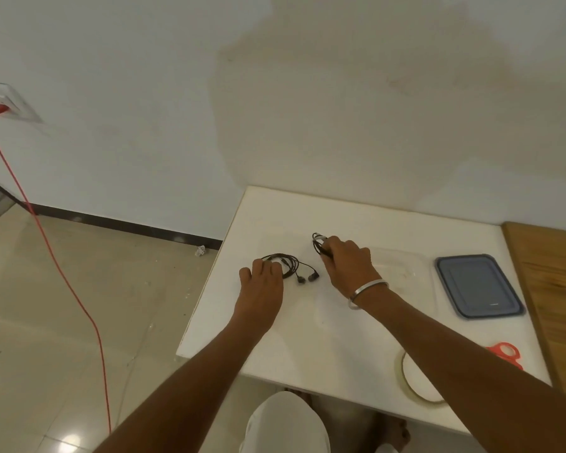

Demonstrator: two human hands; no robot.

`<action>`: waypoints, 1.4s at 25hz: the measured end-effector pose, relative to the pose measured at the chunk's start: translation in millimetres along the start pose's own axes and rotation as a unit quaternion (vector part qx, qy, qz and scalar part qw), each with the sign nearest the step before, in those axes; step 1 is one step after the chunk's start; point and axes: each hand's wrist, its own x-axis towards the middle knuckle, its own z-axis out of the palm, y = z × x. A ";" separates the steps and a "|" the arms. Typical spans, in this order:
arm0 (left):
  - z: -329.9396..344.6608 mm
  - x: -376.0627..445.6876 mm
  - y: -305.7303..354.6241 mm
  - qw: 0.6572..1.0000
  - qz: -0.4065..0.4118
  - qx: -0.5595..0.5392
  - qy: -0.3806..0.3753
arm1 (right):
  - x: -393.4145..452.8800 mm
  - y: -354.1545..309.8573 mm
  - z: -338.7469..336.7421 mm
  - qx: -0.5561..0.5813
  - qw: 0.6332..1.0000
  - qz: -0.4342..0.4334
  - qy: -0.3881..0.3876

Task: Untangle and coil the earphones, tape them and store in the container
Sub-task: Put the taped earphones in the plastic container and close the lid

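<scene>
A loose coil of black earphones (pixel 291 264) lies on the white table (pixel 307 338), its two earbuds (pixel 307 276) pointing right. My left hand (pixel 262 282) rests on the coil's left side with fingers laid over the wire. My right hand (pixel 347 263) grips a second bundle of black earphones (pixel 317 243) with a pale band of tape around it, held just above the table. A clear plastic container (pixel 402 266) sits right behind that hand. Its blue-grey lid (pixel 477 286) lies further right.
A roll of clear tape (pixel 415 384) lies at the table's near edge under my right forearm. Red-handled scissors (pixel 505 353) lie beside it. A wooden surface (pixel 553 289) adjoins the table on the right. A red cable (pixel 46 243) hangs from a wall socket at left.
</scene>
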 end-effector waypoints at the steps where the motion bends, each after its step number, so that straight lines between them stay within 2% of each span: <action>1: -3.5 2.3 -0.3 1.000 0.004 -0.016 0.000 | -1.2 1.8 -7.0 0.070 0.997 0.005 0.022; 4: -12.7 13.1 -2.8 0.999 -0.017 -0.045 -0.013 | -7.7 11.1 -28.6 0.226 0.968 0.040 0.097; 7: -20.9 22.6 -3.7 0.992 -0.015 -0.119 -0.024 | -24.9 32.9 -50.7 0.296 0.942 0.076 0.140; 11: -29.7 36.4 1.0 0.985 -0.001 -0.165 -0.056 | -61.9 74.2 -69.7 0.163 0.977 0.063 0.119; 15: -38.4 51.1 12.1 0.988 -0.014 -0.132 -0.082 | -83.9 100.4 -64.0 0.041 0.999 0.020 0.011; 20: -70.9 64.0 28.3 0.976 -0.040 -0.214 -0.016 | -79.8 94.5 -49.4 -0.057 0.995 -0.029 -0.079; 27: -113.2 82.5 55.1 0.958 -0.010 -0.281 0.054 | -62.3 96.7 -37.4 -0.063 0.986 0.016 -0.152; 31: -126.3 85.5 70.4 0.957 0.023 -0.282 0.066 | -71.6 97.8 -59.1 -0.002 0.995 0.022 -0.093; 35: -135.0 84.2 96.8 0.952 0.055 -0.292 0.070 | -93.5 120.7 -91.1 0.028 0.998 0.035 0.040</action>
